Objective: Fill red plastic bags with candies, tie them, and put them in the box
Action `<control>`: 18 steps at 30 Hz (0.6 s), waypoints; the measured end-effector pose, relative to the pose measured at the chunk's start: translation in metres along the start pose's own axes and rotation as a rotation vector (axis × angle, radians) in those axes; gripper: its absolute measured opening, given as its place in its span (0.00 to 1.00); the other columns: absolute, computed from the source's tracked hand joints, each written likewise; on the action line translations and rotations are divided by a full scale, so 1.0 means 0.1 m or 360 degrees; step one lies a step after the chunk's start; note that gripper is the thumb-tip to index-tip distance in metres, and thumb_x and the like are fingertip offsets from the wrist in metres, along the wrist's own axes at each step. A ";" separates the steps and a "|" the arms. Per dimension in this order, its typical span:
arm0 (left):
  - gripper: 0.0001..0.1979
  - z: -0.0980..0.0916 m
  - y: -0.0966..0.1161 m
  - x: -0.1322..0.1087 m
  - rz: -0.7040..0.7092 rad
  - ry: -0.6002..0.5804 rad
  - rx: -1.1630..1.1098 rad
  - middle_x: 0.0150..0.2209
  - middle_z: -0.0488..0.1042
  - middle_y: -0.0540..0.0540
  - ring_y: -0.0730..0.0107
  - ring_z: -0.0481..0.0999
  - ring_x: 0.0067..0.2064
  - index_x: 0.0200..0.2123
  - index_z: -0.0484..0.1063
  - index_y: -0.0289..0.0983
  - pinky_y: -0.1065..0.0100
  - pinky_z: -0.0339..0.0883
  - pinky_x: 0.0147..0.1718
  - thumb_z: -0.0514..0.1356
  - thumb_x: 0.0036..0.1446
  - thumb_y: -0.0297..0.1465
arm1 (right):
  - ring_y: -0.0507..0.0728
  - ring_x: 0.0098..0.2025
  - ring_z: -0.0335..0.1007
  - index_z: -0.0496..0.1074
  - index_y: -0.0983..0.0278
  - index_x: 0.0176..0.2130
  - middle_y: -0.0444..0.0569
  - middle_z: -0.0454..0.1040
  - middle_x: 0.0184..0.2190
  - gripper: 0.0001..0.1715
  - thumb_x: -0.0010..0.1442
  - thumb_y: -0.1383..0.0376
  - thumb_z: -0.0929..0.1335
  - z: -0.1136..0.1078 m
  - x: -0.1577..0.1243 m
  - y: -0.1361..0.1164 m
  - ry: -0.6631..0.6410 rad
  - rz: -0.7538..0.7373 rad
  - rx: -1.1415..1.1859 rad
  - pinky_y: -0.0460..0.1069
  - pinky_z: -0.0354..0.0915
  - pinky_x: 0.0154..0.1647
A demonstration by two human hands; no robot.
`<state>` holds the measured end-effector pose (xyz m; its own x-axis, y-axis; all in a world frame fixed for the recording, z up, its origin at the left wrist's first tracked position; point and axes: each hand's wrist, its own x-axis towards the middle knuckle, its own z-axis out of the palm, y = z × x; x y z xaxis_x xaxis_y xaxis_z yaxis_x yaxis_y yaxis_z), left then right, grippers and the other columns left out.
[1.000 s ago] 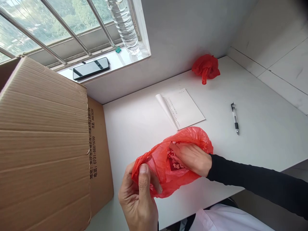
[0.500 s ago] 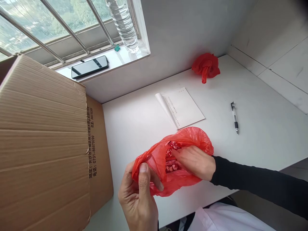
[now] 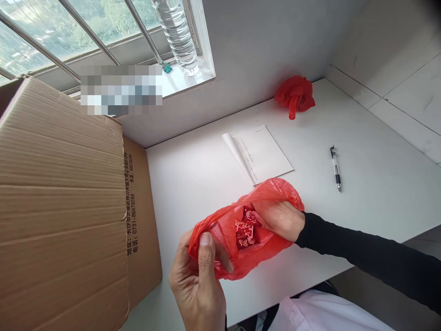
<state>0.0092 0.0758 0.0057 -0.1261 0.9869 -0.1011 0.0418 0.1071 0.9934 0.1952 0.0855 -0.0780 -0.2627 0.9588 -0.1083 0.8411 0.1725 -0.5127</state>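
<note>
A red plastic bag (image 3: 272, 188) lies on its side above the table, its mouth toward me. My left hand (image 3: 203, 271) is closed on the left edge of its mouth, thumb on top of the plastic. Inside the bag are several small red packets (image 3: 245, 230) with pink and white patterns. My right hand (image 3: 280, 219) reaches into the bag from the right, beside the packets. Its visible fingers are stretched out and appear to touch the upper packet; the other fingertips are hidden by plastic and packets.
A large cardboard box (image 3: 65, 207) stands at the left. Behind the bag lies a white booklet (image 3: 265, 154); a pen (image 3: 336, 168) is to its right. A crumpled red bag (image 3: 295, 94) sits by the wall. A clear bottle (image 3: 177, 39) stands on the windowsill beside a blurred-out patch.
My right hand has shifted slightly up within the bag, uncovering and rearranging the packets. My left hand keeps its grip. A dark phone on the sill is now pixelated over.
</note>
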 end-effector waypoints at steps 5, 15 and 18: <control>0.14 -0.02 -0.01 -0.02 -0.0025 -0.0011 0.0017 0.16 0.65 0.55 0.73 0.60 0.23 0.29 0.70 0.41 0.73 0.63 0.26 0.61 0.66 0.41 | 0.54 0.29 0.67 0.69 0.63 0.32 0.47 0.75 0.29 0.16 0.71 0.68 0.59 0.04 0.01 0.07 0.0031 0.0101 -0.0061 0.50 0.58 0.32; 0.14 -0.01 0.00 -0.01 -0.0002 -0.0026 -0.0012 0.17 0.65 0.54 0.72 0.61 0.23 0.29 0.69 0.41 0.72 0.62 0.26 0.61 0.66 0.40 | 0.55 0.27 0.67 0.70 0.62 0.43 0.45 0.74 0.29 0.05 0.67 0.69 0.65 0.11 -0.02 -0.20 -0.0258 -0.0097 -0.0231 0.51 0.42 0.24; 0.14 -0.01 0.00 -0.02 -0.0003 -0.0027 0.0004 0.17 0.65 0.54 0.73 0.60 0.23 0.30 0.70 0.41 0.72 0.61 0.25 0.61 0.66 0.42 | 0.58 0.33 0.72 0.68 0.61 0.48 0.46 0.76 0.33 0.13 0.63 0.71 0.67 0.19 0.03 -0.28 -0.0373 -0.0195 -0.0250 0.51 0.42 0.24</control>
<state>0.0085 0.0742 0.0059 -0.1092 0.9885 -0.1042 0.0443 0.1095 0.9930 0.1617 0.0793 -0.0796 -0.4530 0.8538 -0.2568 0.8546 0.3338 -0.3978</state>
